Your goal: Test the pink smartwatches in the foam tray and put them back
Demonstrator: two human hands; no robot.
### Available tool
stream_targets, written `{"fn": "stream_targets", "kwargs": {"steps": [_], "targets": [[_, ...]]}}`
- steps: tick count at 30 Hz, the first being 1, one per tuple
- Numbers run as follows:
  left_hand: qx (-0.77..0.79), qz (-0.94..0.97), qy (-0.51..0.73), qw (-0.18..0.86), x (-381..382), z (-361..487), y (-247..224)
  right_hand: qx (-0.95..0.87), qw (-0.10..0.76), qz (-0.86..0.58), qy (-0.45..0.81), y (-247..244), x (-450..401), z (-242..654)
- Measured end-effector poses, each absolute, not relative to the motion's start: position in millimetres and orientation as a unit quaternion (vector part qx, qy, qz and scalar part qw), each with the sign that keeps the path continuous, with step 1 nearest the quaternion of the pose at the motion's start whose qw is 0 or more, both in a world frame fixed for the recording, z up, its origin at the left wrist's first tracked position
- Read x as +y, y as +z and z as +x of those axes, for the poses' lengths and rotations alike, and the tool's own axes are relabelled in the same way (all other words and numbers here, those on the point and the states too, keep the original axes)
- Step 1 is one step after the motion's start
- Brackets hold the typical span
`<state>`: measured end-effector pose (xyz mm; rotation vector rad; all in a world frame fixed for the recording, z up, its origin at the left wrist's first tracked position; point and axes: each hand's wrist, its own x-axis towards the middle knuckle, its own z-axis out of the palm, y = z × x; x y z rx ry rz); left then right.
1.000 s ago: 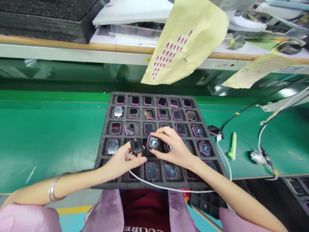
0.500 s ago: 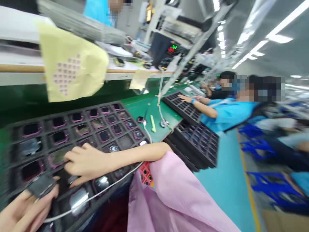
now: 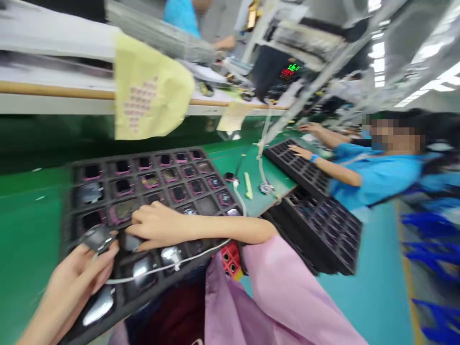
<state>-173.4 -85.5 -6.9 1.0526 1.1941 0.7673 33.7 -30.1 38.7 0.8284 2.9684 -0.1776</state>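
Note:
In the head view, my left hand (image 3: pixel 84 268) grips a dark square smartwatch body (image 3: pixel 97 238) between thumb and fingers, above the left part of the black compartment tray (image 3: pixel 68 206). A white cable (image 3: pixel 201 256) runs from near this hand across the tray. My right hand (image 3: pixel 160 225) reaches over the tray, thumb and fingers closed about a shiny greyish watch piece (image 3: pixel 131 242) at a compartment; the fingertips are partly hidden. Several watch bodies with pink-purple rims lie face up in the other compartments, some covered with clear film.
A yellow-green stick (image 3: pixel 248 186) and a small watch on the cable (image 3: pixel 230 177) lie right of the tray on the green bench (image 3: pixel 32 191). Stacked black trays (image 3: pixel 323 225) stand farther right, beside a co-worker in blue (image 3: pixel 381 167). A yellow sheet (image 3: pixel 151 91) hangs from the shelf.
My view has swung left, so the scene sits farther right. Both hands keep nearly the same place over the tray. The co-worker's far arm now reaches forward.

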Motion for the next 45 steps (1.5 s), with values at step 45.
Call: {"fn": "stream_targets", "kwargs": {"steps": [45], "targets": [[0.412, 0.424, 0.311, 0.744, -78.0, -162.2, 13.5, 0.901, -0.193, 0.273, -0.275, 24.1, -40.4, 29.6]]}}
